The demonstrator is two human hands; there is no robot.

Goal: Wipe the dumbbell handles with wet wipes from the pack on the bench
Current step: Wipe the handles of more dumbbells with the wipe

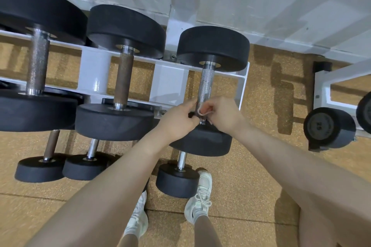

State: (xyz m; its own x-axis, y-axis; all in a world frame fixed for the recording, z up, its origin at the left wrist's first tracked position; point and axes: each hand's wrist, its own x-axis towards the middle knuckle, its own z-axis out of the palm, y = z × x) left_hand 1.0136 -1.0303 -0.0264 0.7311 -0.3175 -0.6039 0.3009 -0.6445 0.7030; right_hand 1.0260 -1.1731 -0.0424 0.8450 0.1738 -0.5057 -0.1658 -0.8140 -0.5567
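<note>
Three black dumbbells lie on the upper tier of a white rack (168, 80). The rightmost dumbbell has a silver knurled handle (206, 84). Both my hands meet at the near end of that handle. My right hand (222, 115) pinches a small crumpled wet wipe (203, 110) against the handle. My left hand (177, 119) closes on the same wipe from the left side. The middle dumbbell has a rusty brown handle (123, 79), and the left one a grey handle (37, 64). The pack of wipes and the bench are out of view.
Smaller dumbbells (176, 178) rest on the lower tier near my white shoes (200, 198). A second rack with a dumbbell (329, 128) stands at the right. The floor is tan rubber; a white wall runs behind the rack.
</note>
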